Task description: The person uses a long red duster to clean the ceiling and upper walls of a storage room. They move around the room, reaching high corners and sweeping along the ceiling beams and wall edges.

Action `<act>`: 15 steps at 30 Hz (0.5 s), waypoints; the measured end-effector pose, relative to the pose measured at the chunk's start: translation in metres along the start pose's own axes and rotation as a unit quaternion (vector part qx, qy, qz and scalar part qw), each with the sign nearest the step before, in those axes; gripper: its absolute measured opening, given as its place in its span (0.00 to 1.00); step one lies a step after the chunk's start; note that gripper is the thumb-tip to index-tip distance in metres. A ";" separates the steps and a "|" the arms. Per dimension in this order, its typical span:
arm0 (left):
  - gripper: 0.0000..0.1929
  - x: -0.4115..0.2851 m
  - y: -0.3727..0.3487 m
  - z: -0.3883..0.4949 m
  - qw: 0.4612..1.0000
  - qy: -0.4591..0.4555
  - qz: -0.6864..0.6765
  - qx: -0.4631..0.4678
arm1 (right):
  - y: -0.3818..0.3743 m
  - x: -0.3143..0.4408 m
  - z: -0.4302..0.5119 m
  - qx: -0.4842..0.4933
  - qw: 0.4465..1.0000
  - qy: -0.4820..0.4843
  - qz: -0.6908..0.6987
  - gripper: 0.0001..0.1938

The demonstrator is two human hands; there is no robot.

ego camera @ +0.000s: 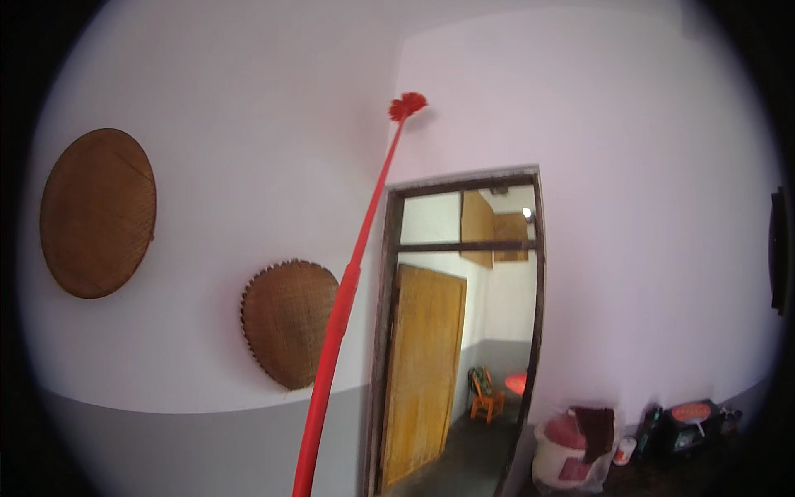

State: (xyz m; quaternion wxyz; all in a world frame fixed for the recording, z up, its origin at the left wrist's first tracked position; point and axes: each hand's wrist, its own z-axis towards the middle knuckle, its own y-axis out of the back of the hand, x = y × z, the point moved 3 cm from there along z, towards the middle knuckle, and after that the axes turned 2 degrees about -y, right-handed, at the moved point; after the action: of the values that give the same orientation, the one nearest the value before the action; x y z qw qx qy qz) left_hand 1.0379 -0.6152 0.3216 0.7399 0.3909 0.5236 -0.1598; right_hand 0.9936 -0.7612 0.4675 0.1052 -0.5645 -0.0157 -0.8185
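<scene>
Neither of my hands is in view. Before me a long red telescopic pole [335,323] rises from the bottom edge, leaning to the right towards its tip. On its far end sits a red bristle duster head [408,107], close to the corner of two walls and above the doorway; whether it touches the wall I cannot tell. Part of the pole passes in front of the right rim of a woven tray [289,323] hung on the left wall. The pole's lower end is hidden below the picture.
A larger round woven tray [98,213] hangs farther left. The dark door frame [469,246] holds an open wooden door [425,373], with an orange chair [486,401] beyond. At lower right stand a white bucket [549,463], a can [625,451] and dark items.
</scene>
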 end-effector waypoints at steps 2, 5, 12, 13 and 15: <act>0.16 -0.004 -0.005 0.005 1.000 -0.018 0.005 -0.019 | 0.014 0.009 0.012 -0.007 0.999 0.046 -0.027 0.19; 0.16 -0.010 -0.011 0.013 0.998 -0.040 0.017 -0.054 | 0.036 0.012 0.024 -0.074 0.980 0.171 -0.075 0.22; 0.16 -0.035 -0.024 0.055 0.986 -0.100 0.037 -0.127 | 0.080 -0.012 0.021 -0.265 0.918 0.195 -0.221 0.22; 0.16 -0.042 -0.027 0.067 0.984 -0.110 0.033 -0.135 | 0.090 -0.002 0.026 -0.286 0.907 0.195 -0.238 0.21; 0.17 -0.059 -0.031 0.095 0.978 -0.139 0.017 -0.155 | 0.114 0.033 0.046 -0.329 0.884 0.193 -0.269 0.19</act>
State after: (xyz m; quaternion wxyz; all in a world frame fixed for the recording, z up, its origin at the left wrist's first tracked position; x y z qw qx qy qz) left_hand 1.0562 -0.7158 0.3756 0.8596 0.2545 0.4272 -0.1173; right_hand 1.0462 -0.8715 0.5037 -0.3104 -0.3713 0.1238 -0.8663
